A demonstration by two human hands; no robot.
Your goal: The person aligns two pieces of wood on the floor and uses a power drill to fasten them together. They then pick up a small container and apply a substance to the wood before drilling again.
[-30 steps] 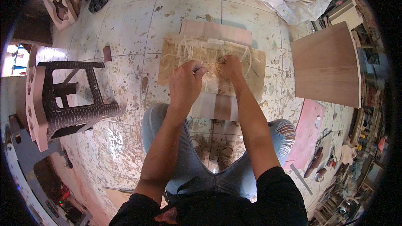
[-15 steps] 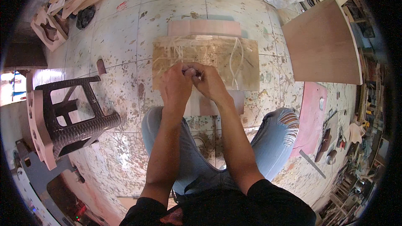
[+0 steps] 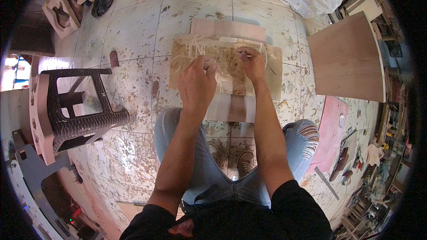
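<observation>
And we're looking down on the wide tiled floor [image 3: 133, 31], pale and heavily stained. Over to the right, here's a big brown wooden panel [image 3: 347, 60], and across on the left a black stool [image 3: 89, 124], a wavy-edged wooden piece [image 3: 41, 120] up against its outer side. Centre stage, the worn board [image 3: 271, 80]: it lies in front of the person's knees, below both hands, marked with pale lines and a dark brown patch in the middle. Right of the knees, a pink sheet [image 3: 331, 129] lies on the floor. Two wooden planks next, a far plank [image 3: 209, 27] along the board's back edge, a near plank [image 3: 222, 109] showing at its front edge!

In come the hands, well apart. The left hand [image 3: 195, 78] is over the board's left half, its grip curled, thumb toward the fingers; whether it pinches anything, I cannot tell. The right hand [image 3: 253, 64] is right of the dark patch, fingers bent inward, a pale speck at the tips; that grip's hold, too, I can't call. Smallest of all, a reddish-brown block [image 3: 114, 59], out left on the tiles.
</observation>
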